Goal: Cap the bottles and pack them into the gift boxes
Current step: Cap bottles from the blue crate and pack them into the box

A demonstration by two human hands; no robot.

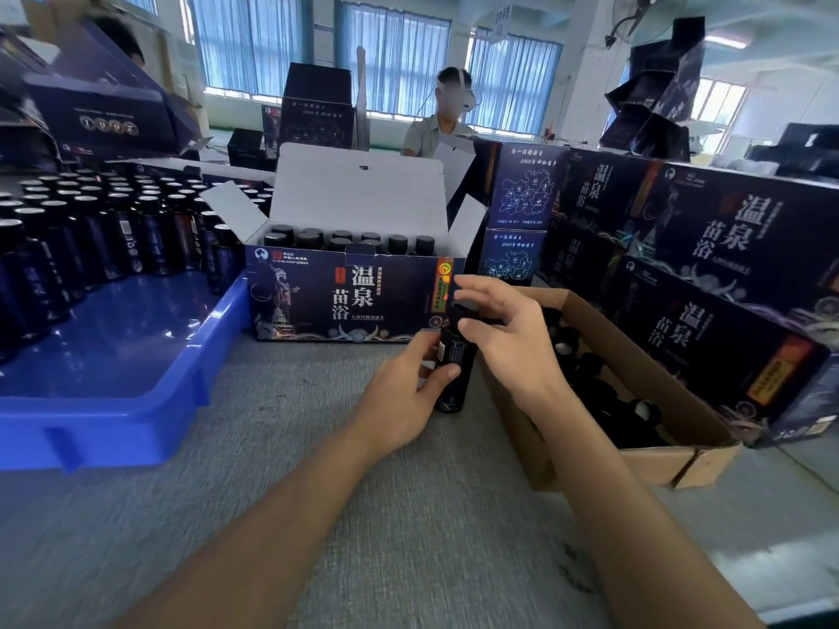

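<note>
Bottle (451,356) in left hand (405,394), right hand (506,340) around cap (459,311)

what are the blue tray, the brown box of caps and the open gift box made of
Blue tray: likely moulded plastic, glossy; its floor mirrors light. Brown box holding caps: raw cardboard, matte, with folded flaps. Open dark gift box: printed paperboard, white uncoated inside, creased flaps.

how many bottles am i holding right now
1. A dark bottle, upright in front of the open gift box: the left hand grips its body and the right hand pinches its cap. Neither hand seems to hide another.
</note>
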